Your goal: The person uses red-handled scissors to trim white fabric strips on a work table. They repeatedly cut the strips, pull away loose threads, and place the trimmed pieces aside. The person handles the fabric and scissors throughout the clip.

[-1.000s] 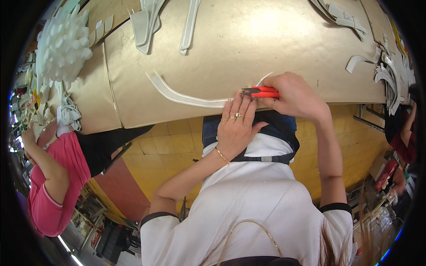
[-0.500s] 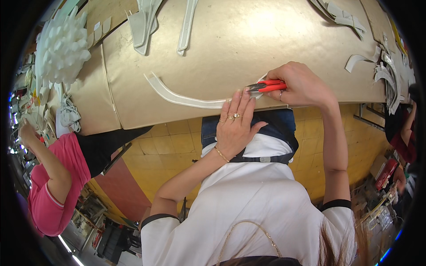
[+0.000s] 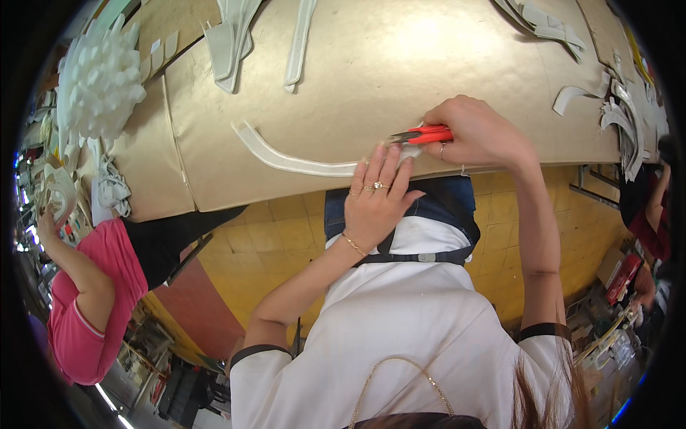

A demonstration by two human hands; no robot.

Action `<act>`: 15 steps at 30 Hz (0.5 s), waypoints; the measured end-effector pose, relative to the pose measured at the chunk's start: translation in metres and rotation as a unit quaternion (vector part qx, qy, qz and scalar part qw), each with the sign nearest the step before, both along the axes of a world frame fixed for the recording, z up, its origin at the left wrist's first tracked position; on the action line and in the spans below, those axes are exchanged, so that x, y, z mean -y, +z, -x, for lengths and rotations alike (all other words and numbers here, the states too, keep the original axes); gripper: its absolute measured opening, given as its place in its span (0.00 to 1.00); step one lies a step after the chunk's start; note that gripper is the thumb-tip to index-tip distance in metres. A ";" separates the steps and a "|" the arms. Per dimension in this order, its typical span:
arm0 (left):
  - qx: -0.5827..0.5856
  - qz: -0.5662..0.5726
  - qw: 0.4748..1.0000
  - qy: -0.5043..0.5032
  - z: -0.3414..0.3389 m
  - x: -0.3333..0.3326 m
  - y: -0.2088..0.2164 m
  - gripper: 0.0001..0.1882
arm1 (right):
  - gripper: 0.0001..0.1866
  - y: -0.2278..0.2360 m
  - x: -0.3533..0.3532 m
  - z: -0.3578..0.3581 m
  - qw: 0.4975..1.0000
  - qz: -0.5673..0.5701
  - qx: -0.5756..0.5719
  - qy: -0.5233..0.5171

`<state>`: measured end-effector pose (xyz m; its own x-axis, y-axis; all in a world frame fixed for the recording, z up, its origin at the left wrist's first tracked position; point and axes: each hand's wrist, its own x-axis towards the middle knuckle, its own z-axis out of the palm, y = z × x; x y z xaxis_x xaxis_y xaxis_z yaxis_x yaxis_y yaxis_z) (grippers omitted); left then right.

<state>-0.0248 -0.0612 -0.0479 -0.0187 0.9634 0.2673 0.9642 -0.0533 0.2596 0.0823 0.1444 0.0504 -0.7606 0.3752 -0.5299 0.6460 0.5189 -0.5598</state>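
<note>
A curved pale-grey fabric strip (image 3: 286,159) with white edging lies along the near side of the gold-coloured table, its left end bending up and away. My left hand (image 3: 379,196) rests flat on the strip, fingers stretched out and pressing it down. In my right hand (image 3: 479,132) is a pair of red-handled thread snips (image 3: 432,134), gripped in closed fingers. The dark blades point left, just beyond my left fingertips and over the strip. Part of the strip's right end is hidden under my hands.
More pale strips (image 3: 232,53) and a single long strip (image 3: 300,43) lie farther back. Fabric pieces are heaped at right (image 3: 625,121). A bundle of white knobby material (image 3: 100,82) stands at left. A person in a pink shirt (image 3: 107,286) works at the left.
The snips and my right hand have shifted slightly left and away from me. My left hand stays on the strip, moving left a little. The neighbour's hand has moved, near curled pale pieces.
</note>
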 end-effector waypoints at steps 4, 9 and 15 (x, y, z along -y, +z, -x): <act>-0.040 -0.001 0.998 -0.055 0.034 0.004 0.004 0.31 | 0.12 -0.001 0.011 0.005 1.000 0.004 -0.030 -0.006; -0.026 0.053 0.986 -0.153 0.094 0.011 0.020 0.34 | 0.13 -0.004 0.019 0.006 0.999 0.025 0.014 -0.045; 0.041 0.090 0.987 -0.126 0.081 0.010 0.037 0.41 | 0.10 -0.001 0.005 -0.010 0.998 -0.049 -0.031 -0.022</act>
